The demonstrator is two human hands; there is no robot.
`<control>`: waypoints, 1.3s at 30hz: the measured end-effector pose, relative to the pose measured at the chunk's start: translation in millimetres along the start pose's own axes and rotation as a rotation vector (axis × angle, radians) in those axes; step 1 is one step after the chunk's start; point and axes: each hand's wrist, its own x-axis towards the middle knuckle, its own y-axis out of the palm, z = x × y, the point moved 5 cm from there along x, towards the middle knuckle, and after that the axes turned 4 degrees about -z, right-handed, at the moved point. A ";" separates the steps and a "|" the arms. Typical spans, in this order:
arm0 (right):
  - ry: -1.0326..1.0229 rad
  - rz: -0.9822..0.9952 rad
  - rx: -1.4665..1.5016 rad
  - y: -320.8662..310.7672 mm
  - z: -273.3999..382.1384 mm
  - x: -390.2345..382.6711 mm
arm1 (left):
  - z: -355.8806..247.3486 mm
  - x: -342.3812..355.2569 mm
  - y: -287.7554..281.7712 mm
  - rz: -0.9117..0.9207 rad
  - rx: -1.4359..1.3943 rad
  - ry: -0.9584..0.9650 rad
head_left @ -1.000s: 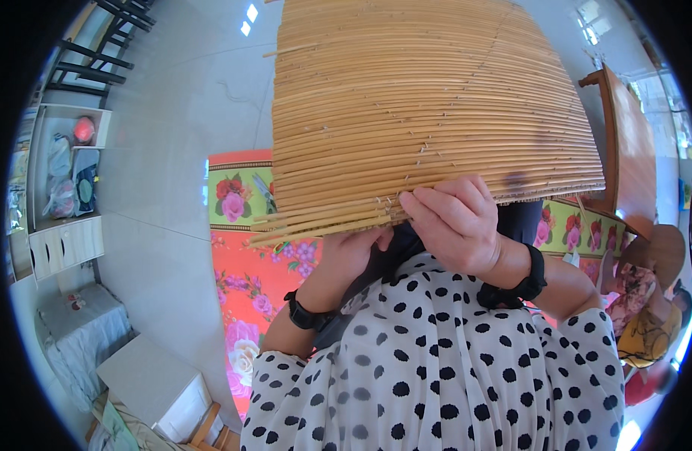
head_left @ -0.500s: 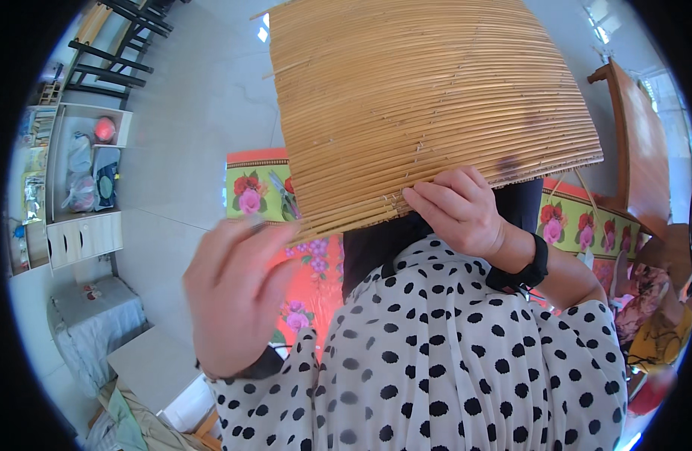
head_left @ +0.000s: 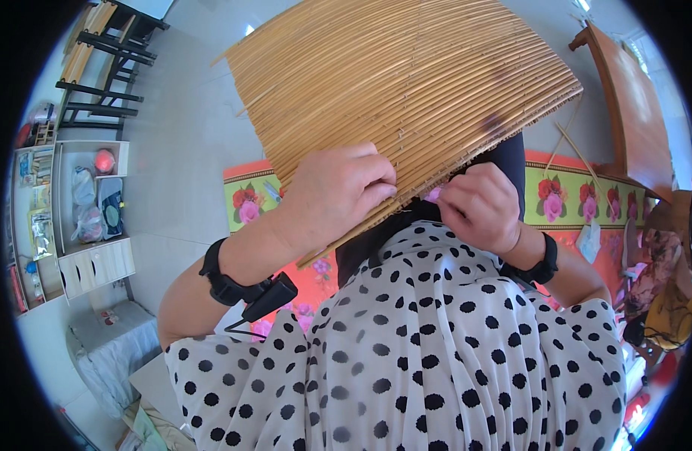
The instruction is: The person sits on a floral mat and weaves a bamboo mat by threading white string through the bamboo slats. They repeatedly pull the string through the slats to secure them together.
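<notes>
Now my left hand has come up and clamps the woven bamboo mat; my right hand, at its five o'clock edge, pinches shut there.

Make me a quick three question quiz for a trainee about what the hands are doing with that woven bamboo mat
1. True or false: the left hand grips the near edge of the woven bamboo mat.
2. Where is the right hand?
A. flat on top of the mat
B. tucked under the mat's near edge, fingers curled
C. resting on the wooden table
3. Fill in: each wrist wears a black ____, like the one on the left wrist.

Key: 1 true. 2 B. 3 band; the left one also carries a small black device.
</notes>
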 end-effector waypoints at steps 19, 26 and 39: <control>1.578 0.233 1.214 59.9 -25.9 -32.2 | -1.3 14.5 6.1 -0.239 -0.359 0.002; 1.518 0.182 1.229 59.9 -21.8 -33.5 | -0.6 29.7 -20.1 0.031 -0.179 -0.076; 1.492 0.246 1.377 49.8 -23.6 -28.3 | -10.5 27.0 16.0 0.072 0.000 0.256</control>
